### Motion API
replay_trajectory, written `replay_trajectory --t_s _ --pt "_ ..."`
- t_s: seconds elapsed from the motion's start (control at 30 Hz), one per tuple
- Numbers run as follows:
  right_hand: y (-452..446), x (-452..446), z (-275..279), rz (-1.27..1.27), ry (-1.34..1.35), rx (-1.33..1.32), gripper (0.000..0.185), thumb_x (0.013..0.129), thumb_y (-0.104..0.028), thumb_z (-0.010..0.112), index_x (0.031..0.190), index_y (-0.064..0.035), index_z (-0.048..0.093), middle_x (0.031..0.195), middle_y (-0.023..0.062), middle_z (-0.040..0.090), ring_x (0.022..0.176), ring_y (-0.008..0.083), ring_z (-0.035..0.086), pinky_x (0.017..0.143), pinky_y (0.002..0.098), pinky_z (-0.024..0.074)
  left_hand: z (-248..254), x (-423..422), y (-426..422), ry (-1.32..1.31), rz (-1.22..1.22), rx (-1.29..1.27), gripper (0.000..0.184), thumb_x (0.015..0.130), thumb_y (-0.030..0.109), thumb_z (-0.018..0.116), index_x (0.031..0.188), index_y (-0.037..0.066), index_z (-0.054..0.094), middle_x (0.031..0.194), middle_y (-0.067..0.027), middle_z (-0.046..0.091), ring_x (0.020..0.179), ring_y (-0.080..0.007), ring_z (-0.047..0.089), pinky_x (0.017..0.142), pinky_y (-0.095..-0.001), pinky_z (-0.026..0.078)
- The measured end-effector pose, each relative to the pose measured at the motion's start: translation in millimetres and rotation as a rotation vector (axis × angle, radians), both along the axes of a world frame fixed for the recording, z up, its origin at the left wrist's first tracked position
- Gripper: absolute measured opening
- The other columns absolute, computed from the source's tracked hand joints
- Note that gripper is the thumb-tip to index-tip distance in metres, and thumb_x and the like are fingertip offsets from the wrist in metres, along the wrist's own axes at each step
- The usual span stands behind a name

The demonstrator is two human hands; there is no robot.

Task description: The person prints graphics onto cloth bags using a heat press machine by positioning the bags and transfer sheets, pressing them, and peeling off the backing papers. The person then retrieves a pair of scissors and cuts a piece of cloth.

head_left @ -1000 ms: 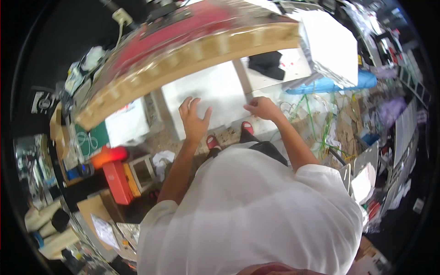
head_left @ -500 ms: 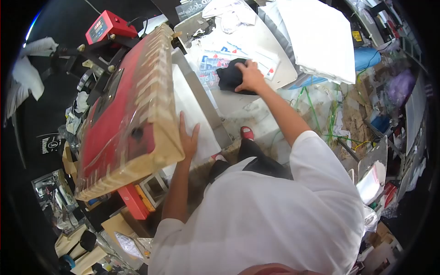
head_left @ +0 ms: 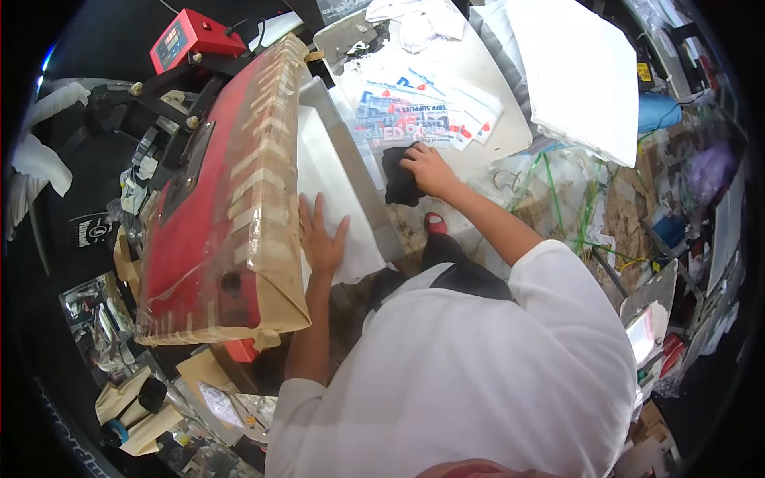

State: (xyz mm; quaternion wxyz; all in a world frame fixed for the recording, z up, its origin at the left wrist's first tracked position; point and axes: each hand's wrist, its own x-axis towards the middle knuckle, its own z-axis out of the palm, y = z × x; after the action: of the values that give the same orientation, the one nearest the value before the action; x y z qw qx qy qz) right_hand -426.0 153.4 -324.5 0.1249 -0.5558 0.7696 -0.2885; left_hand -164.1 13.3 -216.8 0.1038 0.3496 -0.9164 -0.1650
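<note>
My right hand (head_left: 430,170) grips a bunched black cloth (head_left: 401,185), which hangs at the near edge of a pale board (head_left: 498,155). Just beyond the cloth, printed transfer sheets (head_left: 402,115) with blue and red lettering lie on that board. On the other side, my left hand (head_left: 323,243) rests with fingers spread on a white sheet (head_left: 339,187) covering the lower plate of a heat press. The red upper plate (head_left: 215,191) of the press, its edges wrapped in brown tape, stands raised and tilted to the left of this hand.
A red control box (head_left: 191,40) sits behind the press. Stacked white fabric (head_left: 578,72) is at the back right, with a blue bundle (head_left: 657,111) beside it. Green straps (head_left: 551,191) trail over the cluttered right side. Crumpled white paper (head_left: 418,28) lies at the back of the board.
My right hand has drawn the black cloth toward me, off the printed sheets, uncovering more lettering. The left hand stays on the white sheet. The upper plate appears slightly shifted as the view moves.
</note>
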Motion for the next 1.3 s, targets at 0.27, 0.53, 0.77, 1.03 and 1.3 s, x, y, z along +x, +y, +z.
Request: replay_trajectory --t_s 0.27,0.53,0.77,1.03,1.3 --pt "-28 -108 24 0.064 -0.371 0.389 0.048 0.067 -0.003 0.063 0.114 -0.012 0.068 0.114 0.0189 0.061 0.115 0.0388 0.053 0.099 0.0434 0.045 4 1 1 -0.009 0.002 0.032 0.073 0.088 0.05 0.063 0.149 0.016 0.04 0.159 -0.0153 0.023 0.146 -0.0397 0.018 0.116 -0.0625 0.006" --pt "-44 -94 4 -0.365 0.129 0.096 0.054 0.061 -0.026 0.089 0.106 -0.0107 0.063 0.111 0.0158 0.056 0.109 0.0357 0.052 0.092 0.046 0.0465 3 2 1 -0.031 0.009 0.016 0.073 0.089 0.051 0.063 0.148 0.016 0.04 0.159 -0.0153 0.023 0.146 -0.0396 0.018 0.116 -0.0616 0.005" --pt "-48 -119 17 -0.427 0.063 0.285 0.069 0.052 -0.033 0.094 0.11 -0.0143 0.06 0.113 0.0108 0.055 0.114 0.0327 0.049 0.095 0.0498 0.0414 7 1 1 -0.028 0.01 0.048 0.073 0.089 0.05 0.064 0.149 0.017 0.039 0.158 -0.016 0.023 0.146 -0.0397 0.018 0.116 -0.0624 0.005" --pt "-51 -168 6 -0.513 0.059 0.354 0.052 0.062 -0.034 0.09 0.103 -0.0115 0.066 0.106 0.0109 0.062 0.108 0.0314 0.057 0.089 0.0466 0.0472 9 2 -2 -0.063 -0.007 0.037 0.074 0.088 0.051 0.064 0.149 0.019 0.038 0.158 -0.0159 0.024 0.145 -0.0403 0.019 0.115 -0.0643 0.008" --pt "-39 -173 31 -0.503 -0.046 0.051 0.016 0.082 -0.018 0.062 0.088 -0.0088 0.073 0.085 0.0165 0.07 0.083 0.0352 0.067 0.076 0.0425 0.0521 -10 13 -5 -0.077 0.036 -0.018 0.072 0.087 0.049 0.066 0.147 0.018 0.042 0.156 -0.0158 0.028 0.143 -0.0416 0.023 0.113 -0.0671 0.011"
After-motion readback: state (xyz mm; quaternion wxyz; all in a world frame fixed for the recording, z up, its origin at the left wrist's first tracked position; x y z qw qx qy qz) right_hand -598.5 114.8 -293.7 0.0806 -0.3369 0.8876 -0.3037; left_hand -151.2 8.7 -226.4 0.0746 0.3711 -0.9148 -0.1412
